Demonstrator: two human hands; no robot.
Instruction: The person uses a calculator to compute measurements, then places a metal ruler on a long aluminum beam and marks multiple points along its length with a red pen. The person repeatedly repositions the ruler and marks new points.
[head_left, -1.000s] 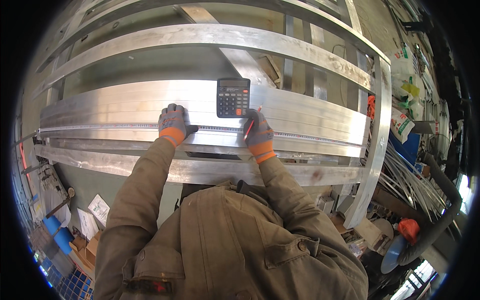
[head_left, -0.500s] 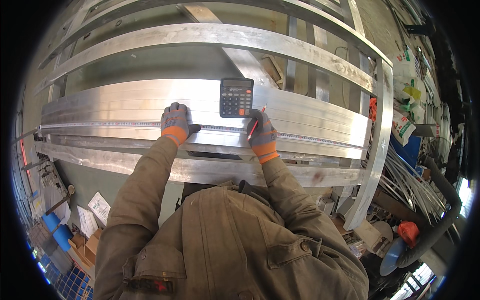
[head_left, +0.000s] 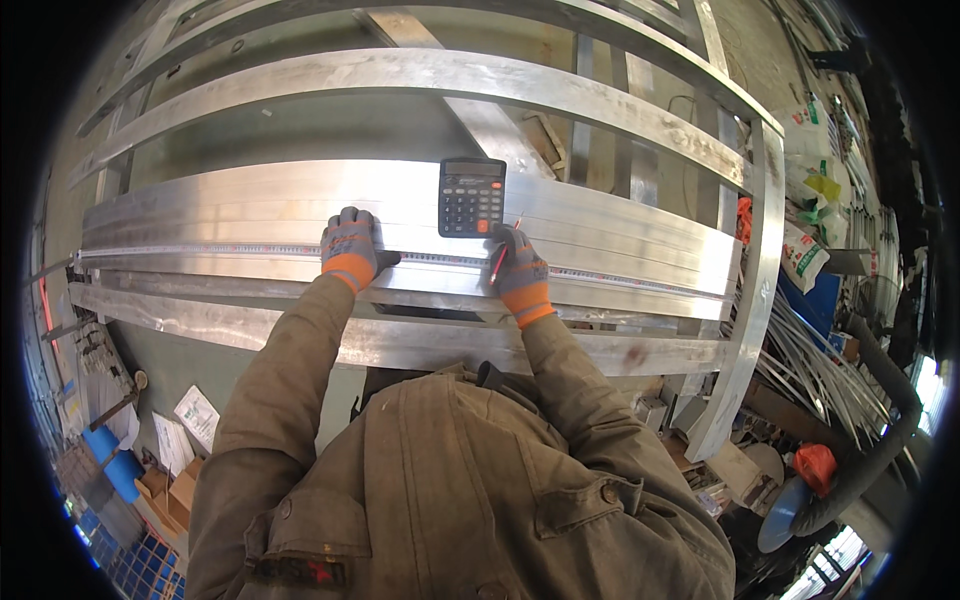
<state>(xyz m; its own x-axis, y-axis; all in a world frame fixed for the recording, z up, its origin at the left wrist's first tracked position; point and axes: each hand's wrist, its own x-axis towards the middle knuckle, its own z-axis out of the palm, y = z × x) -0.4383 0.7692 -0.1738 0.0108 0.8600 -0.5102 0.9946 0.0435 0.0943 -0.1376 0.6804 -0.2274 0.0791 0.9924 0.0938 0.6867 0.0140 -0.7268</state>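
Silver-toned metal bars [head_left: 410, 215], laid side by side: a broad bed beneath the calculator [head_left: 472, 198], extending well out to its left and right.

Tape measure [head_left: 440, 260], one, pale: stretched lengthwise over the bars, on the wearer's side of the calculator, running far to its left and far to its right. Left end too small to read; its seating there merits a check, since any slip would carry along the whole length.

Left hand [head_left: 348, 245], grey glove with orange cuff: left of the calculator and slightly nearer the wearer. Palm down, fingers extended and close together, thumb spread toward the right; nothing visibly gripped, the tape passing under the hand. Even, light pressure seems best, so the tape lies straight without bowing.

Red pencil [head_left: 499, 262], one: just below the calculator's right corner, slanted, lower end near the tape.

Right hand [head_left: 522, 268], matching glove: below and right of the calculator. Fingers curled closed around the pencil; exact fingertip contact cannot be told. A pencil held near its point, with the reading taken from straight above, should give the truest result.

Metal frame [head_left: 762, 290], upright-edged: its end member well right of the calculator, rails beyond it and nearer the wearer.
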